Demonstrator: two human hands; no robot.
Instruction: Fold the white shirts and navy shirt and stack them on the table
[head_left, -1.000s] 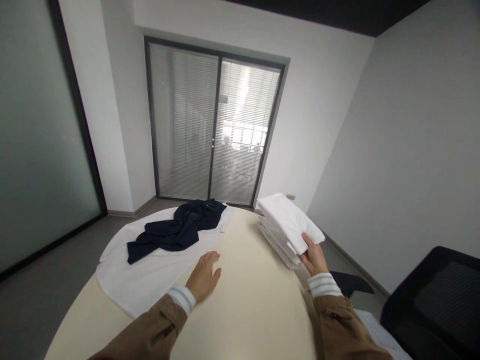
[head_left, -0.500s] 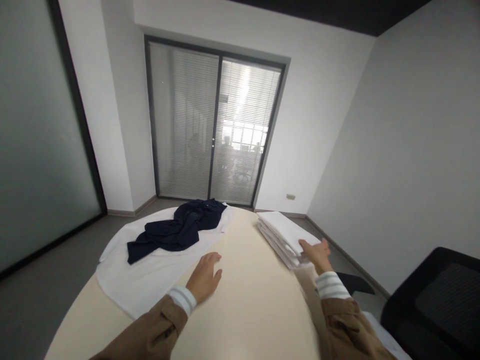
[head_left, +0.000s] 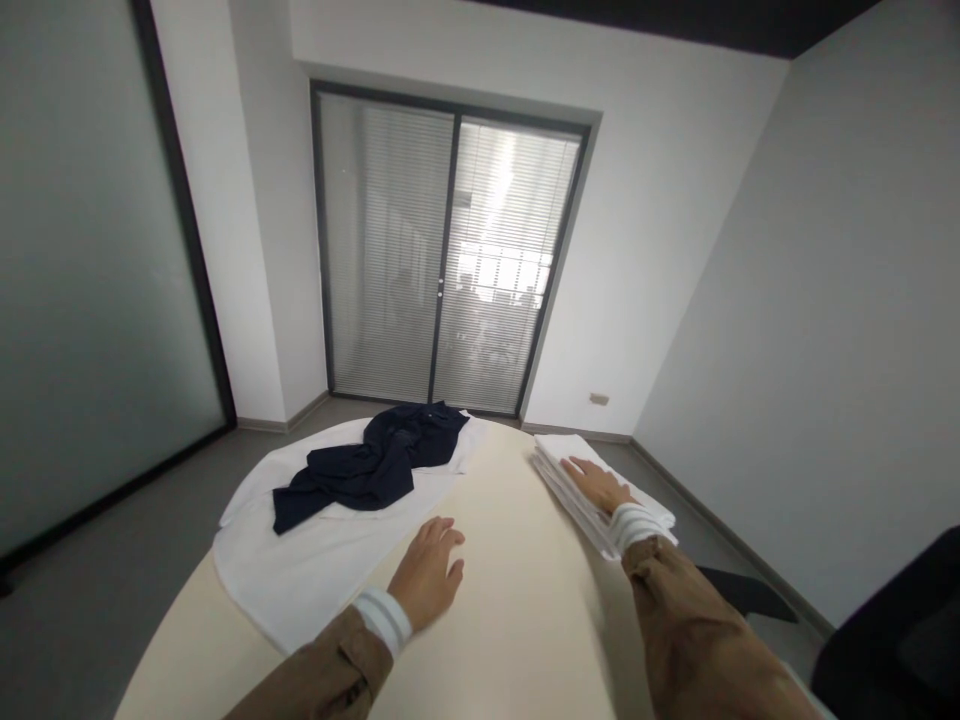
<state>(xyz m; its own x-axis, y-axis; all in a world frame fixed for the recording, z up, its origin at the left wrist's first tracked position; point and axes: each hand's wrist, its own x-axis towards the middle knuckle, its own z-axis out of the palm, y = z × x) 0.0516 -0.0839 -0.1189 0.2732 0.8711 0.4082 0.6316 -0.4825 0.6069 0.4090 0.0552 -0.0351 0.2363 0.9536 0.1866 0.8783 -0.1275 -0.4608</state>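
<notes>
My left hand [head_left: 429, 572] lies flat and open on the cream table [head_left: 510, 620], its fingers beside the edge of a spread white cloth [head_left: 300, 560]. A crumpled dark navy garment [head_left: 371, 465] rests on that cloth farther back. My right hand [head_left: 598, 483] is stretched out flat, palm down, on top of a stack of folded white cloths [head_left: 581, 490] at the table's right edge. Both arms wear brown sleeves with striped white cuffs.
A sliding glass door with blinds [head_left: 450, 260] stands beyond the table. A frosted glass wall [head_left: 82, 280] runs along the left. A black chair [head_left: 900, 650] sits at the lower right, close to the table's right side.
My right hand lowered the lifted top cloth onto the stack, let go and now presses flat on it. The left hand stayed in place. The camera tilted slightly.
</notes>
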